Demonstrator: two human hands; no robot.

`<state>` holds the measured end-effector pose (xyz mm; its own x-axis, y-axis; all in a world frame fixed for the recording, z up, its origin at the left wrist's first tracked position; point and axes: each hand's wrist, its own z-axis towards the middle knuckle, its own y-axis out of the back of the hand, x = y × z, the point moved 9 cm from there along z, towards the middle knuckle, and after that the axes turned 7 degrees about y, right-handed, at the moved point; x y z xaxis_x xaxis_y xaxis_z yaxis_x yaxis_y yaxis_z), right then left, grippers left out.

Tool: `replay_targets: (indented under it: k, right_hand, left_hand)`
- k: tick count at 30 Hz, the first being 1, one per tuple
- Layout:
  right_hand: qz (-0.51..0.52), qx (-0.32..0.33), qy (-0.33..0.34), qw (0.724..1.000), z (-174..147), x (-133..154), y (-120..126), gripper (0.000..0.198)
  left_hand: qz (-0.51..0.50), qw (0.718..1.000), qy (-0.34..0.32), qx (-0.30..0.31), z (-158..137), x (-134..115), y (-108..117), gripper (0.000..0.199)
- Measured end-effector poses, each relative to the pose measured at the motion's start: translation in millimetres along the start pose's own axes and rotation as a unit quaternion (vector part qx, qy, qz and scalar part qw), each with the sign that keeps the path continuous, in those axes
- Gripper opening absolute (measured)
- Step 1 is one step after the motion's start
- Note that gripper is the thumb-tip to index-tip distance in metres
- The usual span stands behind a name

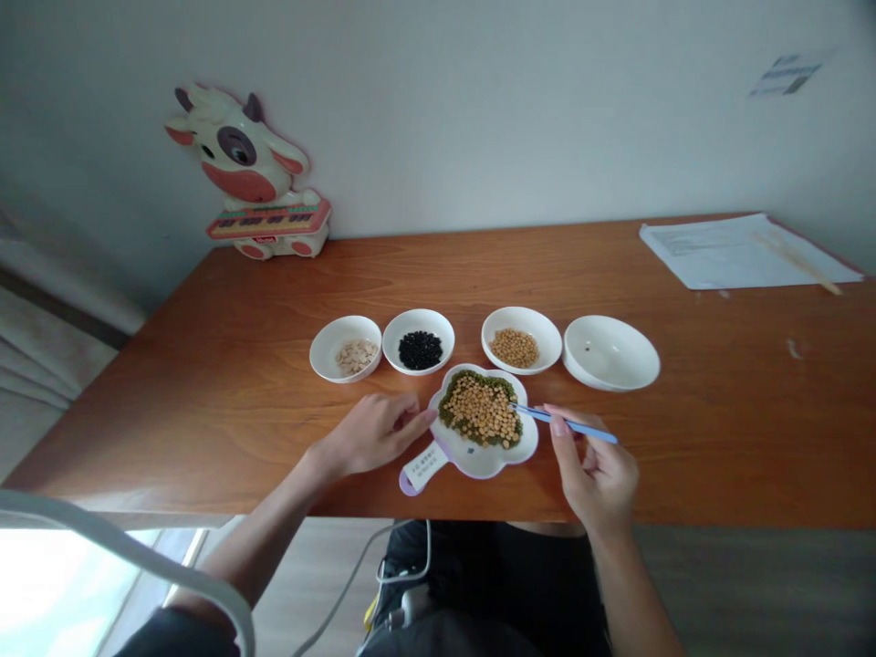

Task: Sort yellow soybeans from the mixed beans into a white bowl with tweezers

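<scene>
In front of me lies a flower-shaped white plate [483, 464] with a purple rim and a labelled handle, bearing yellow soybeans [483, 406] over green mung beans [457, 378]. My left hand [376, 429] grips the plate's left edge with curled fingers. In my right hand [594, 465] are slim blue tweezers [568, 423], their tips among the beans at the plate's right side. Behind the plate stand white bowls: one with pale flat seeds [356, 357], one with black beans [420, 350], one with soybeans [515, 348]. The rightmost bowl [620, 354] holds a single dark speck.
A cow-shaped toy piano [266, 219] stands at the back left of the wooden table [411, 274]. Papers [745, 251] with a thin wooden stick [814, 274] lie at the back right. A white cable [349, 584] hangs below the table's front edge.
</scene>
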<state>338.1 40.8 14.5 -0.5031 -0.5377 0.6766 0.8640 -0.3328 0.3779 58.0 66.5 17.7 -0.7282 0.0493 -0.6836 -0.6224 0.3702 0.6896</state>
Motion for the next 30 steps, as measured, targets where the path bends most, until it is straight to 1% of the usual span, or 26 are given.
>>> replay_targets:
  k: [3,6,9,13,21,30]
  right_hand:
    - [-0.004,0.0,-0.002,1.0,1,0,0,0.019]
    - [-0.01,0.004,-0.006,1.0,1,0,-1,0.019]
    - [-0.021,0.004,-0.011,1.0,1,0,0,0.019]
    - [-0.038,0.008,-0.019,0.999,2,-1,-2,0.019]
    - [-0.054,-0.007,-0.023,0.998,3,-5,-2,0.019]
    - [-0.038,0.008,-0.005,0.999,6,6,-3,0.016]
  left_hand:
    - [-0.036,0.997,-0.064,-0.015,20,0,-3,0.05]
    - [-0.054,0.994,-0.095,-0.026,34,1,-14,0.051]
    - [-0.066,0.989,-0.128,-0.027,40,-4,-22,0.048]
    - [-0.072,0.982,-0.171,-0.023,40,-13,-27,0.043]
    - [-0.066,0.975,-0.211,-0.022,31,-20,-25,0.034]
    - [-0.094,0.97,-0.225,-0.004,31,-16,-25,0.034]
